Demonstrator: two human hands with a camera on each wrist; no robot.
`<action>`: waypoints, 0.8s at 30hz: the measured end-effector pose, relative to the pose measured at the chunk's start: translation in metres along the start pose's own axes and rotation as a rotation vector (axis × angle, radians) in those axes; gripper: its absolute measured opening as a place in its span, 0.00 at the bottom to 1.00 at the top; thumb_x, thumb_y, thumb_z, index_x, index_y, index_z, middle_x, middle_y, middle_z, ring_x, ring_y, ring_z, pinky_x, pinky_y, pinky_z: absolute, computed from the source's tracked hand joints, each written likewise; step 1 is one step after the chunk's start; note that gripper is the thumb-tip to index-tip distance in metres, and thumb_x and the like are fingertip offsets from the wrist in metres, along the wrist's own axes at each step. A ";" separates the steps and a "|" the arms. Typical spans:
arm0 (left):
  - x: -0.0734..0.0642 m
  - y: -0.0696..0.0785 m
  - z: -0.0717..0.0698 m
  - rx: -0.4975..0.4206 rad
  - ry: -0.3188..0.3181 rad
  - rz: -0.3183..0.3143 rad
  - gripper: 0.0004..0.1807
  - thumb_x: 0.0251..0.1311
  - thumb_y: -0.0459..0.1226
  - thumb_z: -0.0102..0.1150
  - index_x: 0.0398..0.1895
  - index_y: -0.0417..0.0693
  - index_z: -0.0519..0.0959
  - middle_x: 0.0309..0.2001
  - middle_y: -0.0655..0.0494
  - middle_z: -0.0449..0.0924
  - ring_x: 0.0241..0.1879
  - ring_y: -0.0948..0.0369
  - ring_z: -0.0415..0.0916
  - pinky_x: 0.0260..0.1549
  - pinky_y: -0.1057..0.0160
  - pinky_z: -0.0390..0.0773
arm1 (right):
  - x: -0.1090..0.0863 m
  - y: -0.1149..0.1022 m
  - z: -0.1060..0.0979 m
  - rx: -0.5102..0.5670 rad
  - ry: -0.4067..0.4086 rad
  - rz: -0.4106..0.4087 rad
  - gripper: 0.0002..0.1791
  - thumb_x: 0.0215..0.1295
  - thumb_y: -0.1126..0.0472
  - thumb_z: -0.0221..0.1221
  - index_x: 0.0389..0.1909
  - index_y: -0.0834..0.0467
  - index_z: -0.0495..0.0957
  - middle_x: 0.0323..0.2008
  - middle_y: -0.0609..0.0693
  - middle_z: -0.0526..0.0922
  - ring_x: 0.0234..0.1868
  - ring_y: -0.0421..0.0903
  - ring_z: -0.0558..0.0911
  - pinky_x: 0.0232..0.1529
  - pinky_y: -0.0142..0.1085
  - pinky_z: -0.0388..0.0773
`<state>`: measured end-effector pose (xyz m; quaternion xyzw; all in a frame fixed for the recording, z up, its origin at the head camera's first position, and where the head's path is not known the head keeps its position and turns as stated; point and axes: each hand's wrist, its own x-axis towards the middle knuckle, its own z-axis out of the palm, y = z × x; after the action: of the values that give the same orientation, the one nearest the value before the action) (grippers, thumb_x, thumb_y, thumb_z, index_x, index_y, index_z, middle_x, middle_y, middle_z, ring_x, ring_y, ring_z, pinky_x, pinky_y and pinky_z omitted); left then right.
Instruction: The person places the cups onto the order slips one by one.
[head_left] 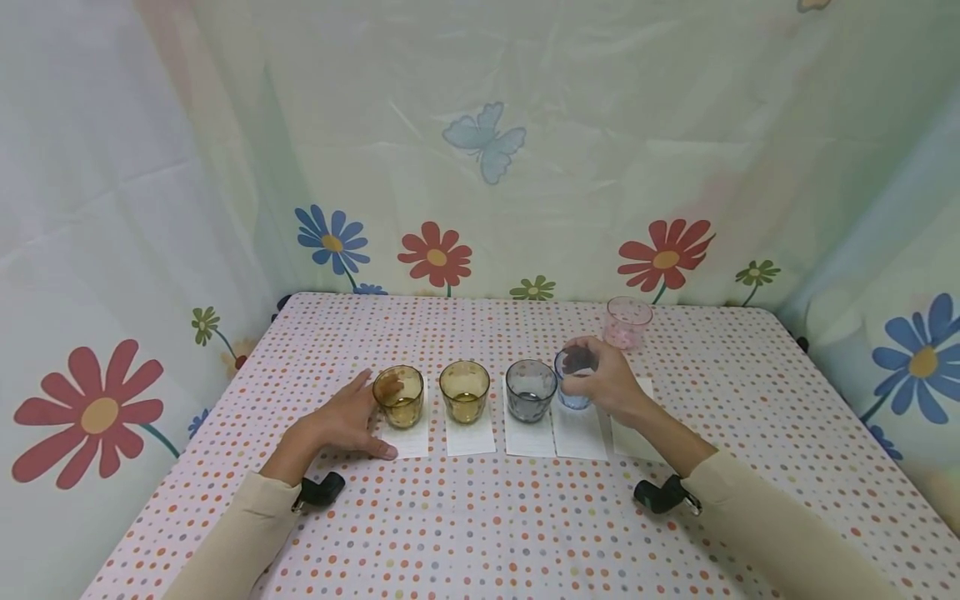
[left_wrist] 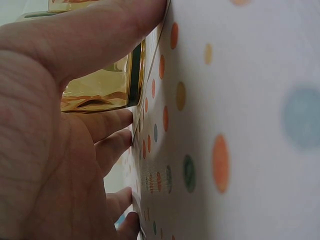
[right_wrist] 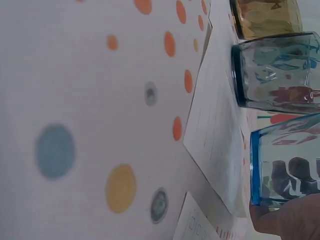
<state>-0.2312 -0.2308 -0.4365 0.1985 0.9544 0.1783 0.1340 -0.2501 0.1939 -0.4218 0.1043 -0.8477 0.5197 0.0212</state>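
My right hand [head_left: 611, 382] grips a clear blue glass [head_left: 573, 402] around its side, fingers behind it and thumb in front, over a white paper slip. In the right wrist view the blue glass [right_wrist: 287, 160] rises from the fingers [right_wrist: 300, 220] at the lower right. At the left end of the row, my left hand [head_left: 348, 421] lies spread beside an amber glass [head_left: 401, 408], its fingers seen partly through the glass. The left wrist view shows the fingertips down at the cloth and the thumb [left_wrist: 100, 37] crossing in front of the amber glass [left_wrist: 97, 90].
Between the hands stand a second amber glass [head_left: 465, 396] and a grey glass [head_left: 531, 392], each on a white slip. A pink glass [head_left: 628, 325] stands farther back on the right. Another slip [head_left: 637, 442] lies under the right forearm. Dotted cloth [head_left: 450, 533] covers the table; a flowered curtain [head_left: 570, 167] hangs behind.
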 end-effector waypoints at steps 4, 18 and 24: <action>0.001 -0.001 0.000 -0.004 -0.005 0.004 0.69 0.37 0.61 0.81 0.80 0.40 0.56 0.78 0.38 0.55 0.80 0.39 0.32 0.74 0.35 0.47 | -0.001 0.002 -0.001 0.004 -0.011 -0.001 0.31 0.47 0.73 0.65 0.57 0.66 0.74 0.48 0.61 0.82 0.50 0.57 0.81 0.56 0.47 0.75; 0.001 -0.001 0.001 0.001 -0.010 -0.009 0.69 0.37 0.62 0.81 0.78 0.37 0.58 0.77 0.38 0.58 0.80 0.39 0.33 0.74 0.35 0.47 | -0.017 0.001 -0.001 0.037 -0.042 0.042 0.33 0.46 0.72 0.64 0.59 0.65 0.72 0.51 0.61 0.81 0.53 0.57 0.80 0.55 0.42 0.74; 0.001 -0.002 0.001 -0.004 -0.006 -0.005 0.69 0.36 0.61 0.82 0.79 0.39 0.57 0.77 0.39 0.58 0.80 0.38 0.32 0.74 0.35 0.46 | -0.020 0.003 0.001 0.056 -0.046 0.034 0.33 0.46 0.72 0.64 0.59 0.65 0.72 0.52 0.60 0.80 0.54 0.56 0.80 0.53 0.37 0.76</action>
<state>-0.2326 -0.2313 -0.4383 0.1963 0.9542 0.1791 0.1375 -0.2313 0.1978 -0.4274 0.1021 -0.8347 0.5411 -0.0101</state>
